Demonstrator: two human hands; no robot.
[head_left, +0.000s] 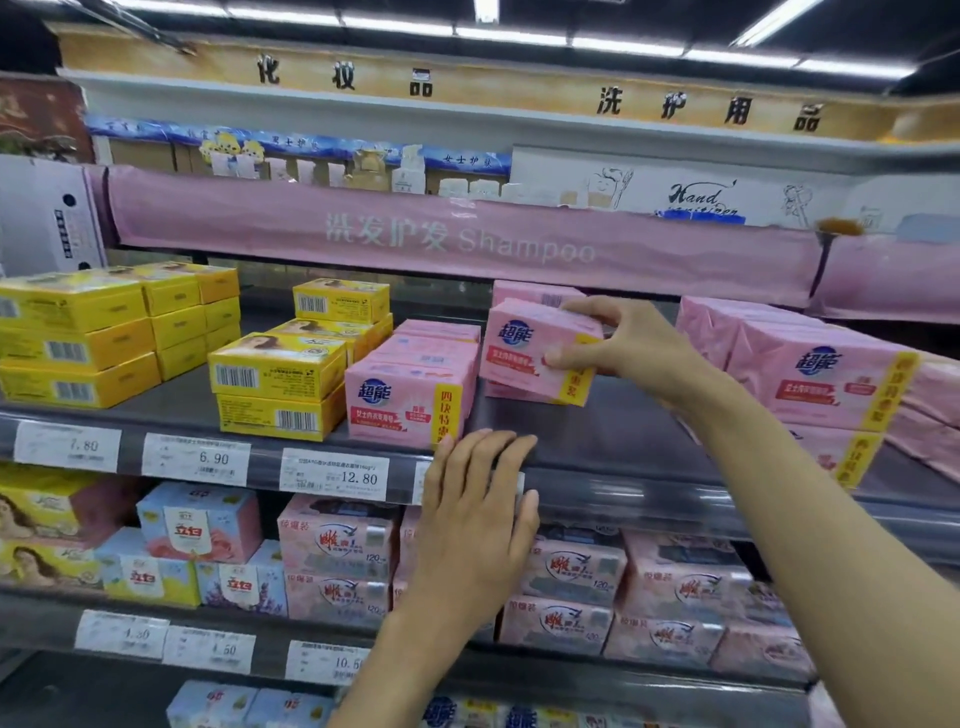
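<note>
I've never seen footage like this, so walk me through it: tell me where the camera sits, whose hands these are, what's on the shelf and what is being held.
No machine here: one camera, worn on a person's head, looks forward and down at a shop shelf, so both bare arms are the wearer's own. The right hand grips a pink soap pack by its end. The left hand rests flat, fingers straight, on the shelf's front edge. Further left stand matching pink packs and yellow boxes; more pink packs are stacked at right. Price tags line the edge.
</note>
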